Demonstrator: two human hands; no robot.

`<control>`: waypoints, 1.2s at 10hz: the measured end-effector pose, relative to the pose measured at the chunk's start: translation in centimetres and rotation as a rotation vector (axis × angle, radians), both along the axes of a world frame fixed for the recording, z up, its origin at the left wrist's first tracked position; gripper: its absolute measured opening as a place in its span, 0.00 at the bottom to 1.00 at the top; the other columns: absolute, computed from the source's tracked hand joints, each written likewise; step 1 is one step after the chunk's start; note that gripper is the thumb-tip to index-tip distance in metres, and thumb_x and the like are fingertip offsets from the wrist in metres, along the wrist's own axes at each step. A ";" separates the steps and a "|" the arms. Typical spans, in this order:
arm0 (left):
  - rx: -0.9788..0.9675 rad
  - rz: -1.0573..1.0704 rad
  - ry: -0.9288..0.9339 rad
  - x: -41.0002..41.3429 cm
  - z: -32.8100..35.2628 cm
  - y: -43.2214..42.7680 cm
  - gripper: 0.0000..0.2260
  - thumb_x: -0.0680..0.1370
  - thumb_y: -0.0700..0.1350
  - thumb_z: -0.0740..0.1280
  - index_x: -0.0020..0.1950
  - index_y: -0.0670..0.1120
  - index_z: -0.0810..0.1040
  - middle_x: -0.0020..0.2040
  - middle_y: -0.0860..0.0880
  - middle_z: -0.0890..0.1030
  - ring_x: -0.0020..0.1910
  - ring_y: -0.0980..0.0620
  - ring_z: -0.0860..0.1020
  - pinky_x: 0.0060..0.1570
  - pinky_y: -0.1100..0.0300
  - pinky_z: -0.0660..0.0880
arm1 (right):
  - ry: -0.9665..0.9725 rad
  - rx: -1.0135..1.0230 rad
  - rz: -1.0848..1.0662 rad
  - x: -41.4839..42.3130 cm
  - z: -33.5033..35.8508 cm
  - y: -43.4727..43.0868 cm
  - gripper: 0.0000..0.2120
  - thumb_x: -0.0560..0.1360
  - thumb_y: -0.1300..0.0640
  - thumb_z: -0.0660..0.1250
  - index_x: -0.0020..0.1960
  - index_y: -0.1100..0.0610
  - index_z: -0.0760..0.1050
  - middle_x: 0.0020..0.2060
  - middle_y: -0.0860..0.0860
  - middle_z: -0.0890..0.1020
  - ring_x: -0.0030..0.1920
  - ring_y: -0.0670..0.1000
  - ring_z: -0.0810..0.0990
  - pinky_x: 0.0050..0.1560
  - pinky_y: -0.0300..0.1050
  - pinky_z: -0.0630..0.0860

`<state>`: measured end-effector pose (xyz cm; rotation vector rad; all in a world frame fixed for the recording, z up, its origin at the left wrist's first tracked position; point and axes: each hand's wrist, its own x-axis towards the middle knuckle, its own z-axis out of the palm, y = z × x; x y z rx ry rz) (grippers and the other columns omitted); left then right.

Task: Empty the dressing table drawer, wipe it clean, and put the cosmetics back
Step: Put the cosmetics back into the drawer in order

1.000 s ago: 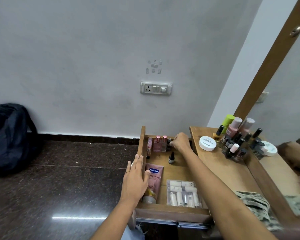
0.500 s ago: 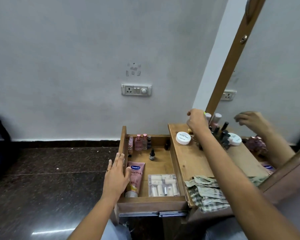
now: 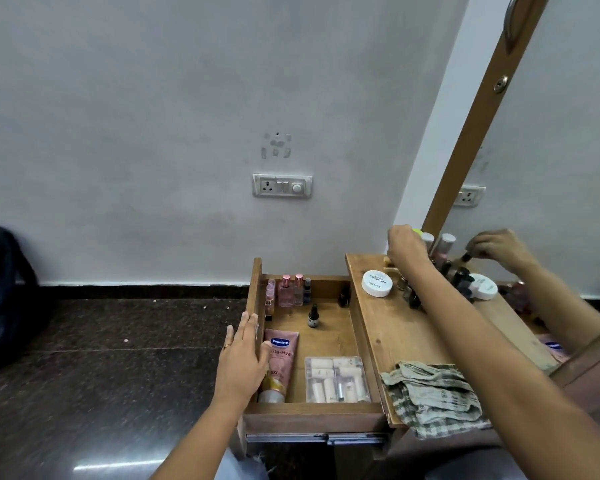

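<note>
Head view: left hand [image 3: 243,362] lies flat on the drawer [image 3: 257,289] wall, likely steadying it; right hand [image 3: 407,247] pinches a small bottle [image 3: 466,258], per the mirror, among tabletop bottles [image 3: 411,299], likely unloading; tube [image 3: 279,362] and pouch [image 3: 336,379] lie in the drawer.

"Vaseline" on pink tube [image 3: 282,361]

The drawer [image 3: 329,336] had bare wood at its middle, hemmed by a lotion tube [image 3: 280,362] lower left, a clear case [image 3: 336,379] lower right and perfume bottles [image 3: 290,291] above. The tabletop [image 3: 406,337] lay bare between the small bottles [image 3: 411,298] and the cloth [image 3: 430,393].
</note>
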<state>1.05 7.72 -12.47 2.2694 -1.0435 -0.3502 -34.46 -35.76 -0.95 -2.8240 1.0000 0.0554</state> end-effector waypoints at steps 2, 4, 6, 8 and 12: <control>-0.009 0.002 0.006 0.0 -0.2 0.0 0.28 0.81 0.57 0.58 0.79 0.53 0.52 0.79 0.56 0.50 0.78 0.47 0.48 0.73 0.49 0.56 | -0.366 -0.142 -0.275 19.3 2.3 10.3 0.12 0.69 0.64 0.68 0.44 0.48 0.82 0.39 0.48 0.81 0.40 0.53 0.81 0.43 0.42 0.78; -0.033 0.001 0.026 0.0 0.0 0.1 0.28 0.81 0.55 0.59 0.79 0.54 0.53 0.79 0.56 0.51 0.78 0.47 0.48 0.73 0.50 0.56 | -0.180 0.019 -0.207 27.0 0.3 19.4 0.09 0.72 0.69 0.64 0.49 0.65 0.80 0.47 0.61 0.83 0.46 0.59 0.82 0.46 0.49 0.80; -0.048 -0.009 0.032 0.0 0.0 0.2 0.28 0.82 0.55 0.58 0.79 0.53 0.52 0.79 0.57 0.50 0.78 0.48 0.47 0.74 0.51 0.54 | 0.053 -0.087 -0.220 28.1 -4.3 19.8 0.10 0.74 0.71 0.62 0.52 0.66 0.79 0.49 0.60 0.82 0.51 0.60 0.82 0.39 0.46 0.73; -0.065 -0.011 0.042 0.1 -0.1 0.2 0.28 0.82 0.55 0.58 0.79 0.53 0.52 0.79 0.57 0.50 0.78 0.49 0.46 0.74 0.53 0.52 | 0.159 -0.275 -0.162 28.2 -6.2 18.4 0.12 0.76 0.67 0.62 0.58 0.60 0.75 0.54 0.57 0.79 0.55 0.57 0.81 0.49 0.48 0.78; -0.069 -0.009 0.044 0.2 -0.5 -0.1 0.28 0.81 0.54 0.59 0.79 0.53 0.54 0.79 0.57 0.52 0.78 0.48 0.47 0.74 0.51 0.53 | 0.204 -0.286 -0.204 28.6 -5.9 18.9 0.15 0.74 0.70 0.65 0.58 0.59 0.75 0.54 0.55 0.80 0.56 0.56 0.81 0.48 0.47 0.77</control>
